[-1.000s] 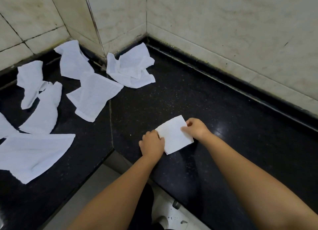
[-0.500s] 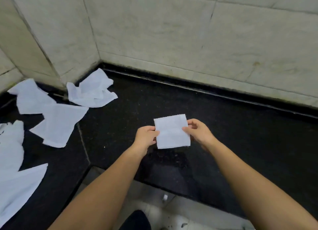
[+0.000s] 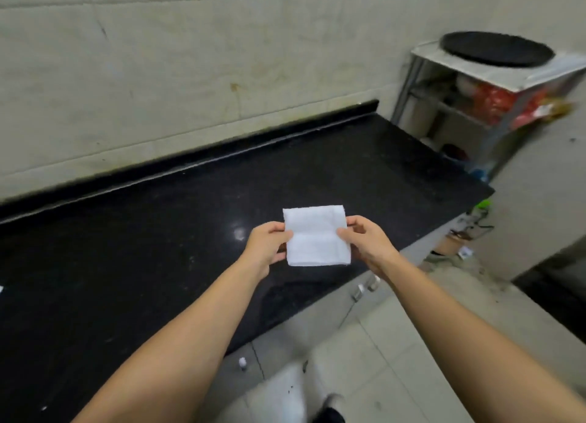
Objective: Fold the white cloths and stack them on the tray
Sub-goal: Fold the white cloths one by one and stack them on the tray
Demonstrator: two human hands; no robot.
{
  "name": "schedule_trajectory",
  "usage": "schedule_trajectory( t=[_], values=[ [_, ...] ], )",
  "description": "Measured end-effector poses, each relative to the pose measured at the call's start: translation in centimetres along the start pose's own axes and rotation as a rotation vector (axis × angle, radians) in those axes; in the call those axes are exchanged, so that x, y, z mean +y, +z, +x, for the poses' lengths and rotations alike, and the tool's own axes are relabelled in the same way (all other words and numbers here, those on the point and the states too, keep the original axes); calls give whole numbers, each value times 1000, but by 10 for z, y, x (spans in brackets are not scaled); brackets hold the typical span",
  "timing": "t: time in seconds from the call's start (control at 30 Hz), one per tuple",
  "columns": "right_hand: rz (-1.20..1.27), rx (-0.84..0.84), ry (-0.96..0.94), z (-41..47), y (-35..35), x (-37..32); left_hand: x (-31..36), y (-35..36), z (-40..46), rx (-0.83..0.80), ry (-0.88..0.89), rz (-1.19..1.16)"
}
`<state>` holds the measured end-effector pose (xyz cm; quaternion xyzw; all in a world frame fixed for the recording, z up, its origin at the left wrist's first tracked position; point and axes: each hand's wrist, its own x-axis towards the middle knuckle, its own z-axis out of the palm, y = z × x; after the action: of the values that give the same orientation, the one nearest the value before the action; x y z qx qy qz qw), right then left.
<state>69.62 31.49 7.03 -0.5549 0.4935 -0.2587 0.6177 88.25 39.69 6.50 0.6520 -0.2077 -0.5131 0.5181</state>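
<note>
The shelf [image 3: 485, 105] contents at far right are blurred. A folded white cloth [image 3: 316, 236], creased across, is pinched at its sides by the left hand [image 3: 264, 245] and right hand [image 3: 367, 243] above the black counter [image 3: 158, 248]. The dark round tray [image 3: 497, 49] is seen atop the shelf.

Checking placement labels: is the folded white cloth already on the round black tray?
No, the folded white cloth is held over the black stone counter by left hand and right hand, far from the round black tray.

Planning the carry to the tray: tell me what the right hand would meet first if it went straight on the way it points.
The right hand points leftward; the folded white cloth it already pinches comes first, then probably the left hand.
</note>
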Motion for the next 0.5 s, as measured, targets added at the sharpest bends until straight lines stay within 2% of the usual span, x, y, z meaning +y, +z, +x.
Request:
schedule_trajectory(
  t=[0.13, 0.27, 0.5],
  values=[
    [72, 200, 17, -24, -74, 13, 2, 82, 7, -180, 1, 86],
    [156, 332, -19, -41, -157, 23, 6, 176, 13, -316, 1, 159],
    [159, 487, -64, -47, -329, 16, 19, 364, 28, -453, 38, 214]
  ],
)
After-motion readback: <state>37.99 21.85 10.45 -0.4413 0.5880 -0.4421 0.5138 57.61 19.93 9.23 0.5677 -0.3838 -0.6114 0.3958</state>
